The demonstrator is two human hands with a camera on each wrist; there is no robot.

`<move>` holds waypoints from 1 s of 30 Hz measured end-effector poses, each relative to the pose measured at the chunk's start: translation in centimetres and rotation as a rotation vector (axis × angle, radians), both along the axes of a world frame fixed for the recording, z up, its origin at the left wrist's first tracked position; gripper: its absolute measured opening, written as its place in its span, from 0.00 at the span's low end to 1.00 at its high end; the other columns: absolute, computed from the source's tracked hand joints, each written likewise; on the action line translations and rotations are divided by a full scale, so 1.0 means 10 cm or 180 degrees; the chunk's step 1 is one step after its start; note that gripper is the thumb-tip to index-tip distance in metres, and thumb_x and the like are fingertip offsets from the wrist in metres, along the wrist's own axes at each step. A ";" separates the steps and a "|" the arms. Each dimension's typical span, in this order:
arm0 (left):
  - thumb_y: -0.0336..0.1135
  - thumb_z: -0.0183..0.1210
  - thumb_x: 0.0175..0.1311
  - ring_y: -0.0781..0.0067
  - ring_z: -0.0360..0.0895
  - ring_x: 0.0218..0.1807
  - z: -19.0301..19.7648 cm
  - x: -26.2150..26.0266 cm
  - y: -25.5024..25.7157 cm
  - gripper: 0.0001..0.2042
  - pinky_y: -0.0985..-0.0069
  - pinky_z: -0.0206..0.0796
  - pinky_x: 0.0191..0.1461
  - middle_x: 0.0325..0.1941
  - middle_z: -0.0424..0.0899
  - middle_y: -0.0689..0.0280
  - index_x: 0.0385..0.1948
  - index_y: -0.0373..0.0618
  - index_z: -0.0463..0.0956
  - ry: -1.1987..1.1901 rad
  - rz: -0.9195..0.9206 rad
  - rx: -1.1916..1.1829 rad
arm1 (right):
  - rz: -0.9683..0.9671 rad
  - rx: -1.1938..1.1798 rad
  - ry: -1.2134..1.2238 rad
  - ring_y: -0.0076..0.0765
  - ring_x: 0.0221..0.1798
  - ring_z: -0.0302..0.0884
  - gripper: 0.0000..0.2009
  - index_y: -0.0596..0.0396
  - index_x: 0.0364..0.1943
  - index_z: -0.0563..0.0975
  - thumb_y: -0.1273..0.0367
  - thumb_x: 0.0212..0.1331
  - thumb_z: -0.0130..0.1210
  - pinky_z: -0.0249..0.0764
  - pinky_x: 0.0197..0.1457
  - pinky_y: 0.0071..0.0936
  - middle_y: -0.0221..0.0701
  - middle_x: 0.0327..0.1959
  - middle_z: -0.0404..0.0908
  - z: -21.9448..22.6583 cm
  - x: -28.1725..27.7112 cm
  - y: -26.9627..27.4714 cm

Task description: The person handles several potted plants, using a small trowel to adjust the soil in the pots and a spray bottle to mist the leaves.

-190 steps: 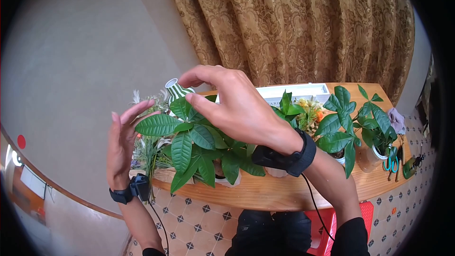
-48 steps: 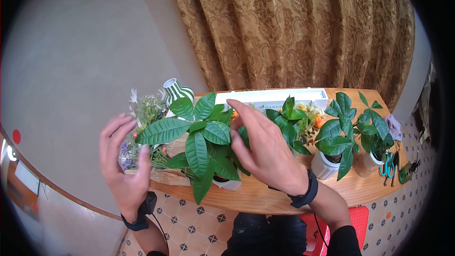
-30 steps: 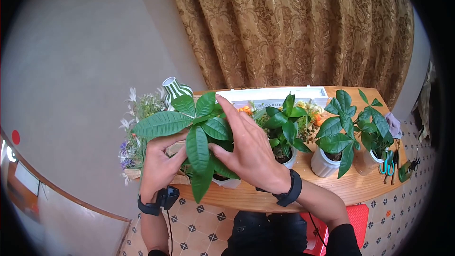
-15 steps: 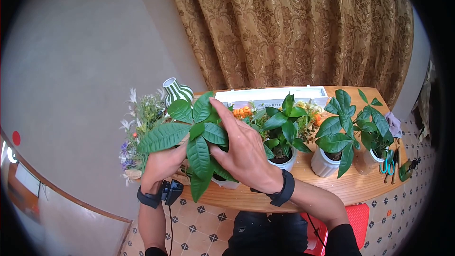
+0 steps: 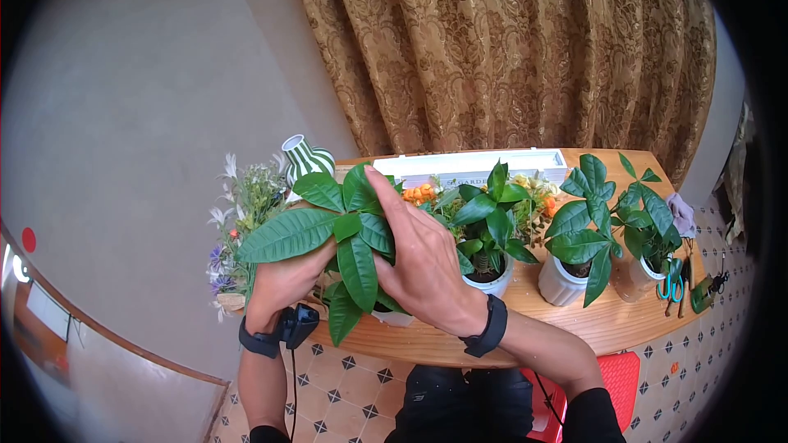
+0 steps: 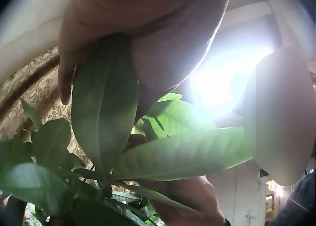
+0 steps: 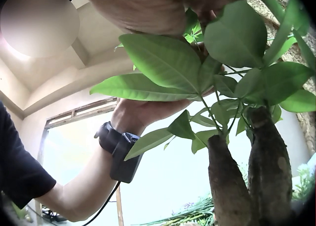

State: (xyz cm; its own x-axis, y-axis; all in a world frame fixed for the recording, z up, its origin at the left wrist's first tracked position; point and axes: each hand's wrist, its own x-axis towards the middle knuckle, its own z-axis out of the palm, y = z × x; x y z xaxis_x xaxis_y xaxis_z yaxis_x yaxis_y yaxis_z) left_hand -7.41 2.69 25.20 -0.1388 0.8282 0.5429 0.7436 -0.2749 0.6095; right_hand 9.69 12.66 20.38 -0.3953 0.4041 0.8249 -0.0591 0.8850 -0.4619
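A potted money tree with broad glossy leaves (image 5: 287,234) stands between my hands. Its white pot (image 5: 394,318) shows at the table's front, and two thick brown trunks (image 7: 270,162) show in the right wrist view. My left hand (image 5: 283,285) reaches in under the leaves from the left, its fingers hidden behind them. A long leaf (image 6: 106,100) lies right at that hand in the left wrist view. My right hand (image 5: 428,261) lies along the foliage's right side, fingers extended and thumb tip behind a leaf.
More potted plants (image 5: 566,279) line the wooden table (image 5: 460,344) to the right, beside teal-handled scissors (image 5: 671,283). Flowers (image 5: 242,205) and a green-striped vase (image 5: 306,156) are at the left. A white planter box (image 5: 492,162) stands behind. A red stool (image 5: 620,381) is below.
The left hand has come in from the left, beneath the leaves. My right hand has shifted left against the foliage, its thumb slipping behind a leaf. The leaves have turned slightly.
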 end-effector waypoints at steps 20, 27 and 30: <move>0.23 0.64 0.66 0.77 0.83 0.42 0.02 0.13 -0.11 0.07 0.77 0.74 0.49 0.41 0.88 0.64 0.43 0.33 0.84 -0.0690 0.0264 0.0260 | 0.0337 -0.0178 0.0439 0.59 0.45 0.78 0.43 0.62 0.75 0.58 0.80 0.50 0.62 0.75 0.51 0.47 0.50 0.42 0.78 0.07 0.01 -0.04; 0.26 0.64 0.66 0.77 0.81 0.40 0.06 0.17 -0.08 0.06 0.76 0.72 0.47 0.38 0.87 0.65 0.41 0.34 0.84 -0.0623 0.0267 0.0418 | 0.0466 -0.0432 0.0505 0.59 0.47 0.79 0.41 0.63 0.74 0.59 0.81 0.51 0.62 0.75 0.53 0.46 0.52 0.45 0.79 0.10 -0.04 -0.05; 0.23 0.64 0.66 0.77 0.83 0.42 0.06 0.16 -0.10 0.07 0.77 0.74 0.49 0.41 0.88 0.64 0.43 0.33 0.84 -0.0396 0.0282 0.0419 | 0.0543 -0.0555 0.0577 0.58 0.47 0.79 0.41 0.64 0.74 0.60 0.81 0.51 0.61 0.75 0.53 0.45 0.51 0.44 0.78 0.10 -0.06 -0.05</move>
